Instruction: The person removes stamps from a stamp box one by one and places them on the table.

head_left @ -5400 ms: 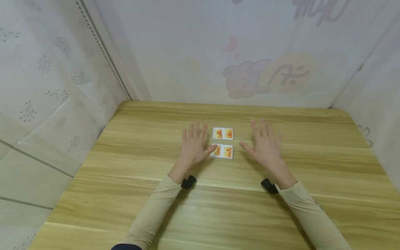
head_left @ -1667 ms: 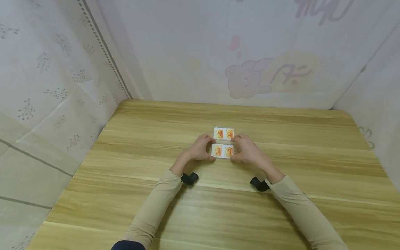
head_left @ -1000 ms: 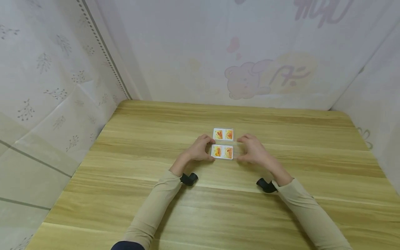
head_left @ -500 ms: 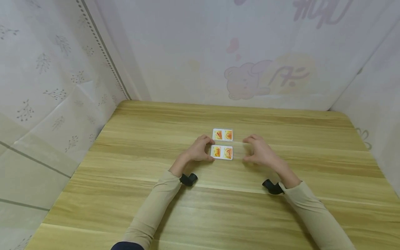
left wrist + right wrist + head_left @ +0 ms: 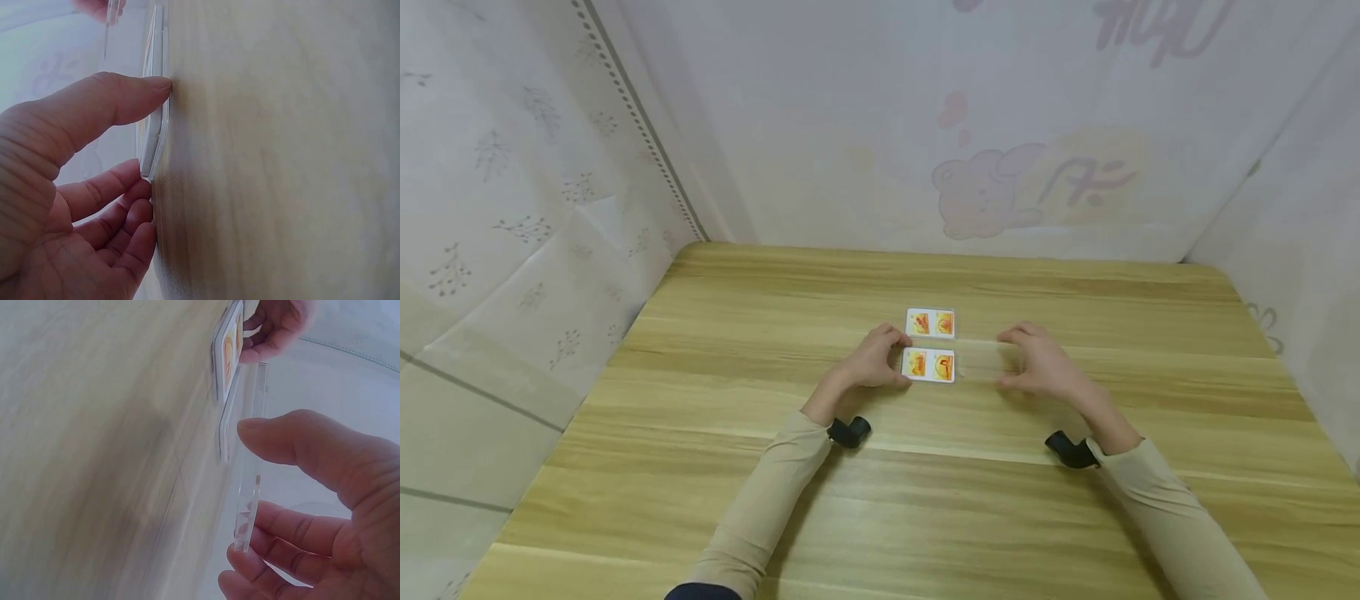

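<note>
Two flat clear cases with white cards bearing orange pictures lie on the table, the far card case (image 5: 930, 322) just behind the near card case (image 5: 928, 365). My left hand (image 5: 872, 358) grips the left end of the near one, thumb on its front edge and index finger at its back corner. In the left wrist view the near case's pale side edge (image 5: 153, 137) shows beside the thumb. My right hand (image 5: 1048, 367) is off to the right, holding a clear plastic cover (image 5: 245, 512) between thumb and fingers. The cover is nearly invisible in the head view.
A wood-grain table (image 5: 887, 517) spans the view. Pale printed curtains (image 5: 820, 125) hang along its back and sides. Black wrist mounts (image 5: 850, 432) sit at both sleeve cuffs.
Both hands were spread flat over the cases, then closed in on the near one's ends. Since then the right hand has drawn away rightward with the clear cover; the left has stayed.
</note>
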`<state>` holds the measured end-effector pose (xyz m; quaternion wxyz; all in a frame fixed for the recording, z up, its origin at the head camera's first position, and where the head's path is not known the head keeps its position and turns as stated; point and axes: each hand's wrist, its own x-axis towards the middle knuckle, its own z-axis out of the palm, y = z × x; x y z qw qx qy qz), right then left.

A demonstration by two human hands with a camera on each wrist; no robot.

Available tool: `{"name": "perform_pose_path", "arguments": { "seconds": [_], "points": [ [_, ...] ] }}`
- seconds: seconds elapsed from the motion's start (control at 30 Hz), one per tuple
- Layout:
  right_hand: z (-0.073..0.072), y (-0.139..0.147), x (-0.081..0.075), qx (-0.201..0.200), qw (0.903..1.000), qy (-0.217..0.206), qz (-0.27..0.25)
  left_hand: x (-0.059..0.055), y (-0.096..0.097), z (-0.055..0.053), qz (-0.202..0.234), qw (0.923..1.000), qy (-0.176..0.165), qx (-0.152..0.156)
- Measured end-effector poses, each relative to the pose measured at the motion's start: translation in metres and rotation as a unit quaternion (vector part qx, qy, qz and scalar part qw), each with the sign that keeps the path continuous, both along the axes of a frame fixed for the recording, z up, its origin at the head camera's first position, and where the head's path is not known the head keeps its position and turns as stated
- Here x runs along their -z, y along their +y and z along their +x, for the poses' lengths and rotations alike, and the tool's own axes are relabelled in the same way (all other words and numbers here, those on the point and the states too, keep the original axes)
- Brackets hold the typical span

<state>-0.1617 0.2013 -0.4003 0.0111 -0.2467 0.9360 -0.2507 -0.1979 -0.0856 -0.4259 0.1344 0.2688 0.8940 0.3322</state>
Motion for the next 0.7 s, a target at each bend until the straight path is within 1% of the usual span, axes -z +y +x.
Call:
{"name": "perform_pose_path", "arguments": {
  "seconds": [0.23, 0.43, 0.57, 0.7],
  "points": [
    [0.003, 0.01, -0.002, -0.006, 0.9999, -0.007, -0.007, -0.002, 0.0, 0.0, 0.002, 1.0, -0.006, -0.002],
    [0.002, 0.019, 0.003, -0.013, 0.9998, 0.009, -0.009, -0.001, 0.0, 0.0, 0.0, 1.0, 0.0, 0.001],
    [0.003, 0.026, 0.006, -0.01, 0.9999, 0.005, -0.01, 0.0, 0.0, -0.001, 0.003, 1.0, 0.001, 0.001],
    [0.006, 0.032, 0.006, -0.006, 1.0, -0.002, -0.007, 0.0, 0.0, -0.001, 0.005, 1.0, 0.001, 0.003]
  ]
}}
